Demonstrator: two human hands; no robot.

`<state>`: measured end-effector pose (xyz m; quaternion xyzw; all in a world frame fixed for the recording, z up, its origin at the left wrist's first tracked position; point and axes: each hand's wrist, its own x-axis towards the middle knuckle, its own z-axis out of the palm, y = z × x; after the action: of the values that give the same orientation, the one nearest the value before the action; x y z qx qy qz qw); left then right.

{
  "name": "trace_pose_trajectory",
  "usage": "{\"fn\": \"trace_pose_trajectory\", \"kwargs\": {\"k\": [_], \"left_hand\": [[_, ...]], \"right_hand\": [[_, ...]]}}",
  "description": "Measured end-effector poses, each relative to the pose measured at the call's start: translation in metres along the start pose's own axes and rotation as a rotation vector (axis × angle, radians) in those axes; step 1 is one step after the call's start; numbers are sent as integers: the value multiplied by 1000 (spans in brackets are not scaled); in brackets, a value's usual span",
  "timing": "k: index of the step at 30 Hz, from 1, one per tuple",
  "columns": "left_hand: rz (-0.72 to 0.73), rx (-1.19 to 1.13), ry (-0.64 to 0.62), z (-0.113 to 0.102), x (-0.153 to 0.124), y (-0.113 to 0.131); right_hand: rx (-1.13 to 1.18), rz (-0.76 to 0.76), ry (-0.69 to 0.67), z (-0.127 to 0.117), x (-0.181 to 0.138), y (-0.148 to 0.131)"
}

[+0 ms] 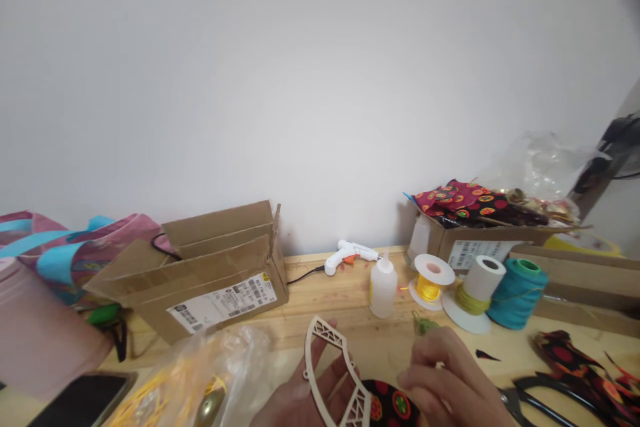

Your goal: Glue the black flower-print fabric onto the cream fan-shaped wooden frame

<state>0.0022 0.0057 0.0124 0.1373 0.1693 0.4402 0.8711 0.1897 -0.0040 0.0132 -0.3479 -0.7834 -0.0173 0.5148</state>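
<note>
A thin pale wooden frame (311, 367), curved like a fan section with cut-out lattice panels and small side loops, lies in my left hand (327, 373), its fingers curled behind it. To the right, my right hand (445, 373) is closed, fingertips pressed together; what they pinch is too small to make out. Between the two hands is a dark fabric piece (385, 403) with red and orange round patterns, partly cut off by the bottom edge. A small bit of green thread (425, 323) shows just behind my right hand.
Behind stand a white glue gun (350, 255), a glue bottle (383, 287), a yellow thread spool (428, 287), an olive thread spool (473, 300) and a teal thread cone (518, 293). Black scissors (545, 400) lie right. Cardboard box (200, 293), plastic bag (200, 380) and phone (83, 400) are left.
</note>
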Motion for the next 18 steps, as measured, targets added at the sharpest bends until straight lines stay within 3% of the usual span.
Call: {"fn": "trace_pose_trajectory", "kwargs": {"k": [9, 18], "left_hand": [[112, -108, 70, 0, -9, 8], [47, -84, -16, 6, -4, 2]], "right_hand": [[47, 193, 102, 13, 1, 11], [123, 39, 43, 8, 5, 4]]}}
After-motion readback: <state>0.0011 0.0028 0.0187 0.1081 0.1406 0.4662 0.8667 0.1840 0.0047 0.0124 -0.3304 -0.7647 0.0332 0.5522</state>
